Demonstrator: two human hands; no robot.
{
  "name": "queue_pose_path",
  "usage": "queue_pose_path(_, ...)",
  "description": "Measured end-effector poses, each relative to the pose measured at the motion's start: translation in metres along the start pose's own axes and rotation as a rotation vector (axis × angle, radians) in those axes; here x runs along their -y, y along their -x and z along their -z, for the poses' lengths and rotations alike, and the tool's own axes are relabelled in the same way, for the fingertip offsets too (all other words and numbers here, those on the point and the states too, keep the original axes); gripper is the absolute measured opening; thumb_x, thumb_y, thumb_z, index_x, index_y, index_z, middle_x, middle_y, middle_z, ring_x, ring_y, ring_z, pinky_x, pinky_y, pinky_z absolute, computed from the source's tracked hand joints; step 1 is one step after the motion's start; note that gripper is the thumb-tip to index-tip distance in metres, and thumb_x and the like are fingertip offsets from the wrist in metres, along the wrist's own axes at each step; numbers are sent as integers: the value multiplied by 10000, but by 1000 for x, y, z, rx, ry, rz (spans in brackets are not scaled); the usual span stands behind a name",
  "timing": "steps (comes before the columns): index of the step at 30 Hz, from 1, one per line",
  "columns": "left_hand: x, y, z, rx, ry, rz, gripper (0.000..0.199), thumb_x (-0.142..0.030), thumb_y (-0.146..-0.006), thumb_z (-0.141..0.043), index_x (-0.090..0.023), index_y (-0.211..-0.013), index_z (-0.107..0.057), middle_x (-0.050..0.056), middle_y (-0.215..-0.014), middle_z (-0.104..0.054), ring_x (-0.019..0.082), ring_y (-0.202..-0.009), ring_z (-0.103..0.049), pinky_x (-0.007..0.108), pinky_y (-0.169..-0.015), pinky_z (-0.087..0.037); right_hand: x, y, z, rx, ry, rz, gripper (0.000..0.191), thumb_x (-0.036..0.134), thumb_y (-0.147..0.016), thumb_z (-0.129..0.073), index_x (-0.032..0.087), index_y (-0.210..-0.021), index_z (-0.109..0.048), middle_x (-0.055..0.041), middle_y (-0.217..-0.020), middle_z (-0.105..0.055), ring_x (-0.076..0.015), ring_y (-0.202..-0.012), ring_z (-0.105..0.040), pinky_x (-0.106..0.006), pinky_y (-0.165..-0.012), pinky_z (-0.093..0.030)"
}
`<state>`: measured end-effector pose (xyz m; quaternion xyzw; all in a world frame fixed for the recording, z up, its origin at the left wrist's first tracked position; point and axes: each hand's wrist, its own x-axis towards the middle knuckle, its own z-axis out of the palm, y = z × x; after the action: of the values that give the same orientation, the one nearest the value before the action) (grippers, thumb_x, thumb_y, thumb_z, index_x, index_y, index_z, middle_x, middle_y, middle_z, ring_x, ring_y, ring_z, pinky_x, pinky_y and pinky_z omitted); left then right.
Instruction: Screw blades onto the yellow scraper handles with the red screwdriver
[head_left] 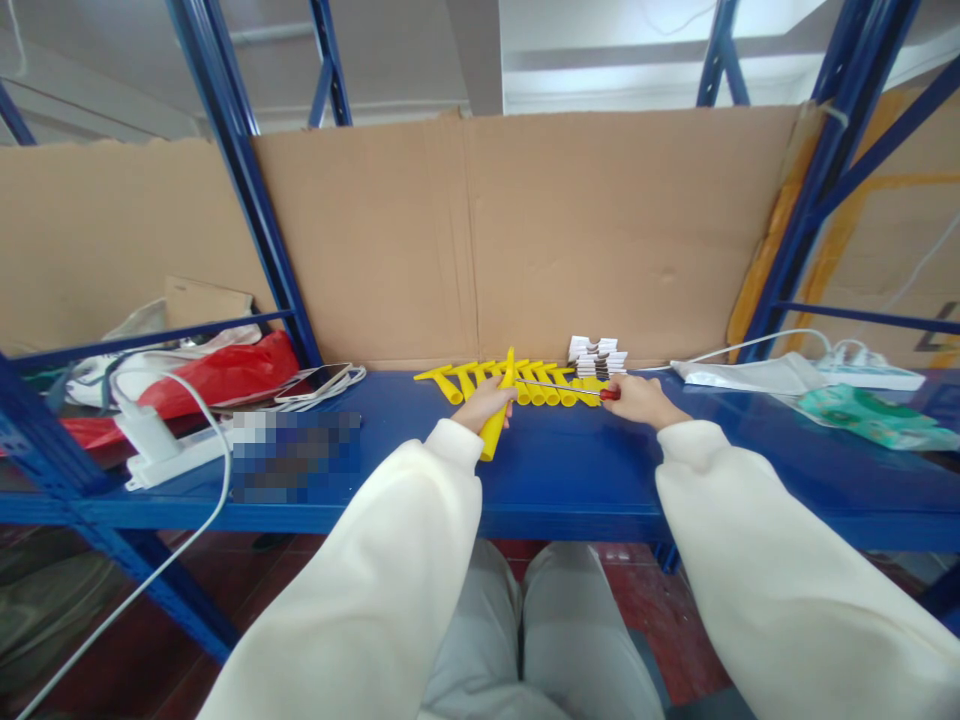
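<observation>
My left hand [486, 402] is closed around a yellow plastic handle [492, 436], a tube whose wide end points toward me. In my right hand [637, 400] is a screwdriver [611, 394] with a red grip. Its thin metal shaft runs left, and the tip reaches the upper part of the yellow handle; whether it touches a screw cannot be made out. Behind my hands lies a row of similar yellow handles [550, 394]. Small flat yellow pieces [589, 388] lie beside the screwdriver shaft. White pieces with dark strips [598, 358] are stacked against the cardboard.
A tall cardboard sheet [600, 230] backs the blue shelf [420, 490]. On the left are a white power strip [180, 455], a cable and a red bag [240, 370]. A white packet [750, 374] and a green packet [874, 415] lie on the right, between blue posts.
</observation>
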<state>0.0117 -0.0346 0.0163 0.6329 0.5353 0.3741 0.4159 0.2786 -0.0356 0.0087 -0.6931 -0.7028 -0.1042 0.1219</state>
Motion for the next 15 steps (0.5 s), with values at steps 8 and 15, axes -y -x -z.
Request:
queue_pose_path(8, 0, 1, -1, -16, 12, 2, 175, -101, -814, -527, -190, -954, -583, -79, -487, -475, 120, -382, -494, 200, -424, -413, -2, -1, -2, 5, -7, 16, 99, 293, -836, -594, 247, -907, -645, -70, -865, -760, -234, -795, -687, -296, -663, -407)
queue_pose_path(15, 1, -1, 0, -41, 54, 4, 187, -91, -850, -522, -177, -1004, -584, -84, -489, -472, 110, -385, -471, 186, -420, -403, -2, 2, 2, 1, -22, 19, 73, 254, -818, -600, 250, -889, -617, -65, -865, -751, -230, -793, -678, -289, -648, -398)
